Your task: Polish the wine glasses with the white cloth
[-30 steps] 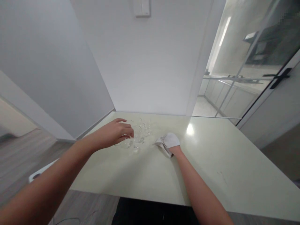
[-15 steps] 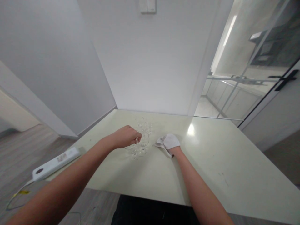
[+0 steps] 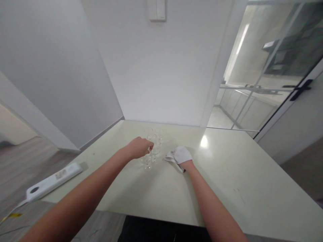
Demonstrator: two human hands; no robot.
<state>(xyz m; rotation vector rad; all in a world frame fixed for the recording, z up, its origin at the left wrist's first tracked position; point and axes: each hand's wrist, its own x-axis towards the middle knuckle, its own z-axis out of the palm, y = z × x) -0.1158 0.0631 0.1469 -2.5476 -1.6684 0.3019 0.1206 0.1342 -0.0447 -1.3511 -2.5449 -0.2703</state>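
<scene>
left hand (image 3: pixel 141 147): nearer one, fingers curled, can't tell if they're clamped on anything tbh | clear glasses (image 3: pixel 155 149): on the table (image 3: pixel 227 188), upright-looking, right at and beyond those fingertips | right hand (image 3: pixel 187 165): under cloth (image 3: pixel 180 155), grip hidden

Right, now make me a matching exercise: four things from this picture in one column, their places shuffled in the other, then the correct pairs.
Things
1. Pale cloth
2. Clear glasses
3. White corded bar
4. Black handle

Places
a. Near the left edge of the table
b. On the door at the far right
c. Covering most of the right hand
d. Clustered around the left hand

Pairs: 1-c, 2-d, 3-a, 4-b
</scene>
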